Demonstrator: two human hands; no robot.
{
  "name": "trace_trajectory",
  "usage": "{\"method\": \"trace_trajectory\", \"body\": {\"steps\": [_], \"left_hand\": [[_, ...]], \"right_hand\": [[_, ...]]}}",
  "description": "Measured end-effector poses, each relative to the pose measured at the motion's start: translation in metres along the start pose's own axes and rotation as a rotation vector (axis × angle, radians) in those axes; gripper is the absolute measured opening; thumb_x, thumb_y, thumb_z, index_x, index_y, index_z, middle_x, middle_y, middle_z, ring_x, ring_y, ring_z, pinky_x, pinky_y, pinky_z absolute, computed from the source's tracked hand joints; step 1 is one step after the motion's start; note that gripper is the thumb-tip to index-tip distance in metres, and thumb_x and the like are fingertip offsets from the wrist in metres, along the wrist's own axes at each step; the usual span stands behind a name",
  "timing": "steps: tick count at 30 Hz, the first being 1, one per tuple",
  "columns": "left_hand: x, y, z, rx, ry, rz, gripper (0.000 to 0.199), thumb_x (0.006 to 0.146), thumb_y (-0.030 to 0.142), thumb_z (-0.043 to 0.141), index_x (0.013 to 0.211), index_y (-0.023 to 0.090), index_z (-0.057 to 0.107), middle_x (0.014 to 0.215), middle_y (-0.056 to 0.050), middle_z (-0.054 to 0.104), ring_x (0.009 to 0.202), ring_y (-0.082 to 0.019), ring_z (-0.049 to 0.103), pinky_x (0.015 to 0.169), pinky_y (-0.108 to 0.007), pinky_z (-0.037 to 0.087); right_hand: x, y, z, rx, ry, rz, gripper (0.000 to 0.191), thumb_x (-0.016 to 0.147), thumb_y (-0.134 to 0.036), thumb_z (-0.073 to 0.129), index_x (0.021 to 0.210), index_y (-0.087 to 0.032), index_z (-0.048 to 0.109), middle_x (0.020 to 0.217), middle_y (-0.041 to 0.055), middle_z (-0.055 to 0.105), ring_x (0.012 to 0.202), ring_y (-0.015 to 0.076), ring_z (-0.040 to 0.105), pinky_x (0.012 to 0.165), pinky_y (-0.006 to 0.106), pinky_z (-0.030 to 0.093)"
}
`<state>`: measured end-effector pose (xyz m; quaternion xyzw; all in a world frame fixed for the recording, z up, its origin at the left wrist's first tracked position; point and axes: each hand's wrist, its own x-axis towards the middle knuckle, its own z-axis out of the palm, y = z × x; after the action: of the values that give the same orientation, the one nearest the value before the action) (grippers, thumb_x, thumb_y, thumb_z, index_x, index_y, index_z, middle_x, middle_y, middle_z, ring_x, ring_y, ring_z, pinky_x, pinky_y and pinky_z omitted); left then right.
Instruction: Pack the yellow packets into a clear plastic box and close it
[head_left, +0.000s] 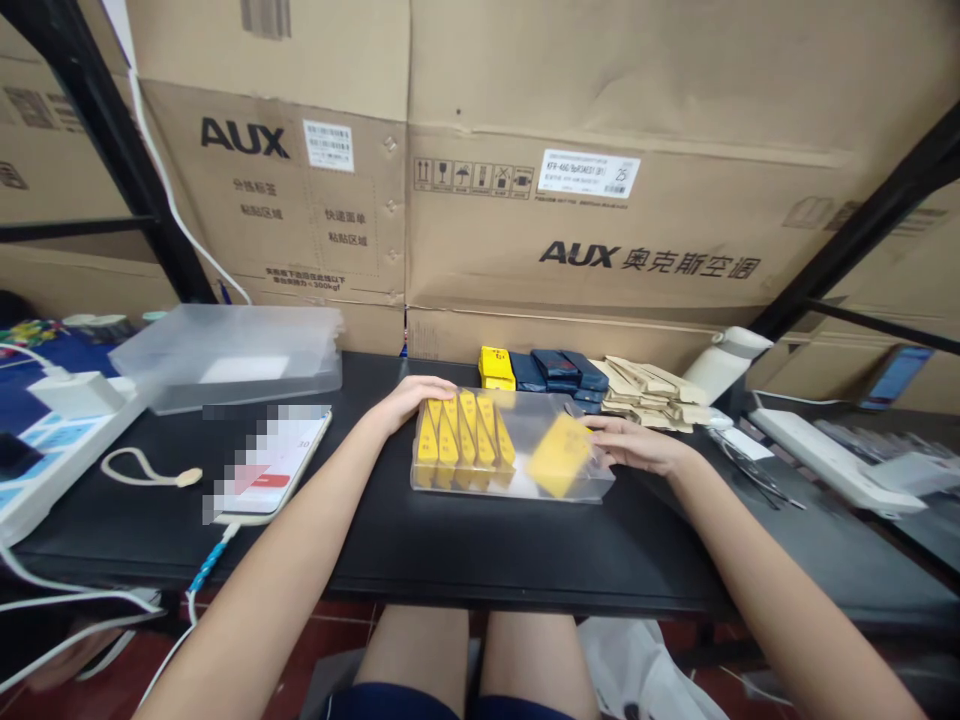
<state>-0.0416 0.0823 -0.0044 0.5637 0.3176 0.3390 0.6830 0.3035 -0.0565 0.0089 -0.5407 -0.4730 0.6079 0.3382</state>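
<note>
A clear plastic box sits on the black table in front of me. Several slim yellow packets stand in a row in its left part. My left hand is closed over the box's back left corner, fingertips on the rim beside the row. At the right end of the box, my right hand has its fingers closed on the edge of another yellow packet. That packet is tilted and shows partly through the clear wall. The tips of the right fingers are partly hidden behind it.
Behind the box lie a yellow packet stack, dark blue packets and beige packets. A white bottle leans at the back right. Leftward are a second clear box, a phone on a cable and a power strip.
</note>
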Motion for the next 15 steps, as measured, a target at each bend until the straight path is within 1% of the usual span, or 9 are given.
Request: {"method": "trace_trajectory", "body": {"steps": [2, 4, 8, 11, 15], "left_hand": [[0.001, -0.001, -0.001, 0.006, -0.011, 0.005, 0.030, 0.051, 0.022, 0.080, 0.080, 0.016, 0.074, 0.085, -0.008, 0.072, 0.086, -0.026, 0.065, 0.090, -0.040, 0.045], [0.001, -0.002, -0.002, 0.012, -0.007, 0.013, 0.030, 0.051, 0.022, 0.079, 0.080, 0.017, 0.074, 0.085, -0.008, 0.072, 0.086, -0.025, 0.065, 0.089, -0.040, 0.045], [0.001, -0.001, -0.001, 0.014, 0.009, 0.002, 0.029, 0.051, 0.022, 0.079, 0.079, 0.016, 0.074, 0.084, -0.008, 0.072, 0.085, -0.025, 0.065, 0.089, -0.040, 0.046], [0.000, -0.001, 0.000, 0.016, 0.006, 0.006, 0.029, 0.052, 0.022, 0.078, 0.080, 0.017, 0.074, 0.084, -0.008, 0.072, 0.085, -0.025, 0.065, 0.088, -0.040, 0.046], [0.001, -0.002, 0.000, 0.033, -0.004, 0.013, 0.030, 0.052, 0.024, 0.079, 0.080, 0.017, 0.074, 0.084, -0.008, 0.072, 0.085, -0.026, 0.065, 0.088, -0.041, 0.046]], "right_hand": [[0.002, 0.002, 0.002, 0.024, -0.030, -0.037, 0.039, 0.070, -0.023, 0.073, 0.107, -0.020, 0.061, 0.103, 0.0056, 0.069, 0.087, 0.0168, 0.069, 0.076, 0.027, 0.057], [0.005, 0.004, 0.004, 0.038, -0.040, -0.066, 0.043, 0.070, -0.023, 0.073, 0.111, -0.021, 0.060, 0.111, 0.0068, 0.067, 0.097, 0.0187, 0.067, 0.088, 0.033, 0.053], [0.011, 0.007, 0.011, 0.071, -0.054, -0.100, 0.046, 0.071, -0.025, 0.072, 0.115, -0.025, 0.060, 0.121, 0.0049, 0.063, 0.109, 0.0207, 0.062, 0.094, 0.034, 0.050], [0.011, 0.006, 0.020, 0.096, -0.086, -0.098, 0.047, 0.073, -0.026, 0.070, 0.118, -0.028, 0.059, 0.128, 0.0030, 0.059, 0.117, 0.0231, 0.056, 0.097, 0.036, 0.048], [0.010, 0.003, 0.033, 0.100, -0.089, -0.110, 0.049, 0.072, -0.028, 0.070, 0.119, -0.028, 0.059, 0.128, 0.0041, 0.059, 0.116, 0.0269, 0.057, 0.093, 0.042, 0.051]]}}
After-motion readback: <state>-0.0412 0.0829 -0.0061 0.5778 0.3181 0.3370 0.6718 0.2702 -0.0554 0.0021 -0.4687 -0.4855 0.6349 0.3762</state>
